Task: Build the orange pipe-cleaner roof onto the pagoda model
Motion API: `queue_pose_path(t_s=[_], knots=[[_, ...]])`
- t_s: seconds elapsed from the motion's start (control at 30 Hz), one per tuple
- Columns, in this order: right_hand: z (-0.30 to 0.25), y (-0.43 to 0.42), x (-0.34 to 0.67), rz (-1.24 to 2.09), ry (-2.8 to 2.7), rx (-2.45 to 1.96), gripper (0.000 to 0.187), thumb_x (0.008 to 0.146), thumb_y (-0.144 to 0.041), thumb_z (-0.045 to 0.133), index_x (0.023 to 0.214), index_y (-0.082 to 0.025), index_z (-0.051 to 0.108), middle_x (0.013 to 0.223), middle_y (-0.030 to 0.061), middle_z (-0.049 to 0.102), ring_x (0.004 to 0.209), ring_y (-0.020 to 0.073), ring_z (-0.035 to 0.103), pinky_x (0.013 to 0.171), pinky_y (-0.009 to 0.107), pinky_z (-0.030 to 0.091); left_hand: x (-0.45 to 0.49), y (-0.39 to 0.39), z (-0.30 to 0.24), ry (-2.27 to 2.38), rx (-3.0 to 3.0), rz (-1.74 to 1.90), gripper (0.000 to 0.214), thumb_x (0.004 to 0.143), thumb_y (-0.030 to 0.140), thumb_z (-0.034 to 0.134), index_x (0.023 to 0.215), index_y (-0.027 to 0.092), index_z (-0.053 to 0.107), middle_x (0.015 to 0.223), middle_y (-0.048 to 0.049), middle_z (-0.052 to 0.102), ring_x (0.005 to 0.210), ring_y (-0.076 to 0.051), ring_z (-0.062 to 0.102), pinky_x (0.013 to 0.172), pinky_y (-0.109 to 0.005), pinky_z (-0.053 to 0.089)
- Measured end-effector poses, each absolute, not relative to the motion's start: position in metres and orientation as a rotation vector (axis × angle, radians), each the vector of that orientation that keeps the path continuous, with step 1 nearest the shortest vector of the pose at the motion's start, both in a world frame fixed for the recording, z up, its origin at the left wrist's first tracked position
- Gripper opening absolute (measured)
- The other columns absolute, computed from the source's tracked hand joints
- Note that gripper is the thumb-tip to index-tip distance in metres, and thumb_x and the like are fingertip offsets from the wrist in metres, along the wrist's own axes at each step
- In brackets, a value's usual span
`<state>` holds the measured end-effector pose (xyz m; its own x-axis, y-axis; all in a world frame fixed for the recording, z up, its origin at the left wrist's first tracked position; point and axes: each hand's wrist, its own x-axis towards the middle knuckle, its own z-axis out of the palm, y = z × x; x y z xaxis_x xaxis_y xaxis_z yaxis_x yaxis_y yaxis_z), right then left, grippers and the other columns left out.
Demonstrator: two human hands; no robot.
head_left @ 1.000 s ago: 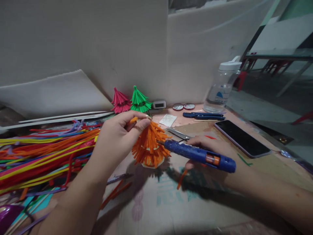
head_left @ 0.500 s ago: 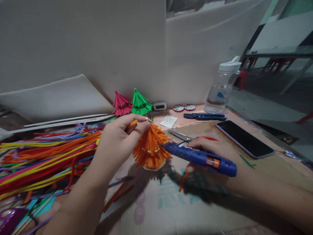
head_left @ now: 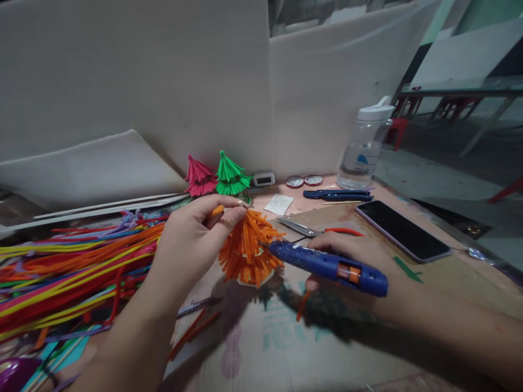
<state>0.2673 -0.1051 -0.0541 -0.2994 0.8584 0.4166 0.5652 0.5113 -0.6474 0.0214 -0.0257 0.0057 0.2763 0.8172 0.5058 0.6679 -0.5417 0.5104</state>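
My left hand (head_left: 192, 239) pinches the top of an orange fringed paper tree (head_left: 248, 250) that stands on the cardboard-covered table (head_left: 286, 337). My right hand (head_left: 351, 256) grips a blue glue gun (head_left: 327, 265), its nozzle touching the right side of the orange tree. A short orange piece shows between my left thumb and fingers. Finished pink (head_left: 199, 177) and green (head_left: 231, 175) paper trees stand against the back wall.
A heap of coloured pipe cleaners (head_left: 73, 267) fills the left. Scissors with red handles (head_left: 310, 230), a phone (head_left: 402, 230), blue pliers (head_left: 338, 194), a water bottle (head_left: 364, 148), two round tins (head_left: 304, 180) and a small white packet (head_left: 278, 204) lie behind and right.
Both hands, the orange tree and the glue gun hold nearly the same pose; the view has shifted slightly so everything sits a little further left.
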Motion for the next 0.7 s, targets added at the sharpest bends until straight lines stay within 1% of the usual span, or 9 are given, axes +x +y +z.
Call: queue_pose_path(t_s=[0.17, 0.3, 0.47, 0.57, 0.7], knots=[[-0.0542, -0.1052, 0.266, 0.522, -1.963, -1.151, 0.023, 0.085, -0.04, 0.07, 0.101, -0.024, 0.063, 0.08, 0.0018, 0.077, 0.067, 0.0178, 0.071, 0.061, 0.028, 0.051, 0.0202, -0.0249, 0.0049, 1.374, 2.343, 1.113, 0.019, 0.089, 0.036, 0.061, 0.091, 0.022, 0.074, 0.059, 0.0041, 0.054, 0.052, -0.011, 0.041, 0.048, -0.023, 0.031], [-0.056, -0.1057, 0.2657, 0.616, -1.946, -1.146, 0.023, 0.085, -0.037, 0.072, 0.103, -0.024, 0.063, 0.077, 0.0002, 0.076, 0.067, 0.0175, 0.072, 0.062, 0.027, 0.052, 0.0203, -0.0258, 0.0055, 1.366, 2.326, 1.091, 0.018, 0.089, 0.036, 0.062, 0.092, 0.022, 0.074, 0.06, 0.0038, 0.056, 0.052, -0.011, 0.042, 0.047, -0.023, 0.032], [-0.0544, -0.1058, 0.2665, 0.617, -1.952, -1.155, 0.022, 0.082, -0.032, 0.075, 0.1, -0.025, 0.065, 0.086, 0.0007, 0.078, 0.071, 0.0178, 0.073, 0.067, 0.028, 0.054, 0.0206, -0.0271, 0.006, 1.335, 2.319, 1.096, 0.02, 0.089, 0.038, 0.062, 0.091, 0.022, 0.074, 0.06, 0.0033, 0.057, 0.053, -0.011, 0.043, 0.048, -0.022, 0.033], [-0.0531, -0.1059, 0.2662, 0.564, -1.939, -1.146, 0.022, 0.081, -0.033, 0.076, 0.099, -0.025, 0.065, 0.082, -0.0002, 0.077, 0.07, 0.0173, 0.072, 0.064, 0.027, 0.052, 0.0201, -0.0275, 0.0043, 1.333, 2.312, 1.112, 0.021, 0.088, 0.04, 0.063, 0.091, 0.022, 0.074, 0.066, 0.0023, 0.062, 0.054, -0.01, 0.046, 0.05, -0.022, 0.036], [-0.0526, -0.1059, 0.2646, 0.557, -1.916, -1.09, 0.024, 0.082, -0.039, 0.075, 0.098, -0.024, 0.064, 0.076, -0.0014, 0.075, 0.064, 0.016, 0.071, 0.063, 0.026, 0.052, 0.0201, -0.028, 0.0026, 1.339, 2.315, 1.129, 0.023, 0.088, 0.042, 0.063, 0.092, 0.021, 0.074, 0.075, -0.0002, 0.068, 0.059, -0.012, 0.052, 0.054, -0.022, 0.041]])
